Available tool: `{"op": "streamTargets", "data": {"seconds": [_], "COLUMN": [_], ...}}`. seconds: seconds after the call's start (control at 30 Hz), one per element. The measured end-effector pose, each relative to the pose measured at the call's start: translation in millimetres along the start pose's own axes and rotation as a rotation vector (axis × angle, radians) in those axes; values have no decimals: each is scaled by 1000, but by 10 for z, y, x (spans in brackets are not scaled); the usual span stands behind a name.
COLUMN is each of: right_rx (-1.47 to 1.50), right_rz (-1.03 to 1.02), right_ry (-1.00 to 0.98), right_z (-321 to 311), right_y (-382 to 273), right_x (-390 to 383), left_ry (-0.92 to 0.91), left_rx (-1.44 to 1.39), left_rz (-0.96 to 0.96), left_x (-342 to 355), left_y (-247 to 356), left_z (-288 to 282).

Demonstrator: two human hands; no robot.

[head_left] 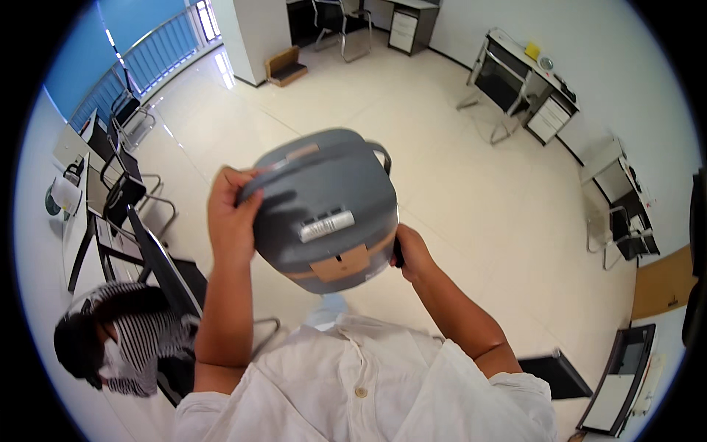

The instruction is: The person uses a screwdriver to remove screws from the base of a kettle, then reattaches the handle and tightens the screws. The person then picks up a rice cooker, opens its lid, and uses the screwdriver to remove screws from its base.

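Observation:
Up in front of my chest, both hands hold a dark grey, rounded appliance that looks like a rice cooker [291,214]. It is tilted, with a white barcode label, a copper-coloured panel and band on the side toward me, and a loop handle at its far right. My left hand [234,210] grips its upper left edge, thumb on the near side and fingers partly hidden behind. At the lower right side, my right hand [414,254] is closed with its fingertips curled against a small black part. Whether that part belongs to the rice cooker I cannot tell.
A person in a striped top [140,346] sits close at my lower left beside a black chair [166,261]. Desks and chairs line the left wall. Another desk [541,70] with a chair stands far right. A cardboard box [286,70] lies by the pillar [254,40].

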State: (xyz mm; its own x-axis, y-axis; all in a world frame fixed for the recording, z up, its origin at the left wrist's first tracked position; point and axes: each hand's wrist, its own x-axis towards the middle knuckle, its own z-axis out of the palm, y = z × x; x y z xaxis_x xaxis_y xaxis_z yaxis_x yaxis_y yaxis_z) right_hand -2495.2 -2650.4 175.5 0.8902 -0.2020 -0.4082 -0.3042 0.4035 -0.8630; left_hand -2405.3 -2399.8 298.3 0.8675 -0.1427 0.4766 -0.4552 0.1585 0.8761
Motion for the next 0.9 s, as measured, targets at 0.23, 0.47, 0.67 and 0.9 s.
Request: {"op": "streamTargets", "data": {"seconds": [0.23,0.47,0.67,0.9], "right_rx": [-130,-98,-126,-303], "right_rz": [133,123,100,144], "right_ry": [10,11,-136,-439], "right_z": [932,1822,2861,5056], "right_y": [-470,-973,-1270,-1839], "right_x": [1719,3484,5496,7359], "left_ry": [-5,48,133,407], "left_rx": [-39,-80,-44,107], "left_rz": [-56,-114,-95,22], "left_x": [1549,3058,4470,5833], "left_y": [-818,-1668,-2435,-2739], "left_z": [-627,-1303,-2117,-3644]}}
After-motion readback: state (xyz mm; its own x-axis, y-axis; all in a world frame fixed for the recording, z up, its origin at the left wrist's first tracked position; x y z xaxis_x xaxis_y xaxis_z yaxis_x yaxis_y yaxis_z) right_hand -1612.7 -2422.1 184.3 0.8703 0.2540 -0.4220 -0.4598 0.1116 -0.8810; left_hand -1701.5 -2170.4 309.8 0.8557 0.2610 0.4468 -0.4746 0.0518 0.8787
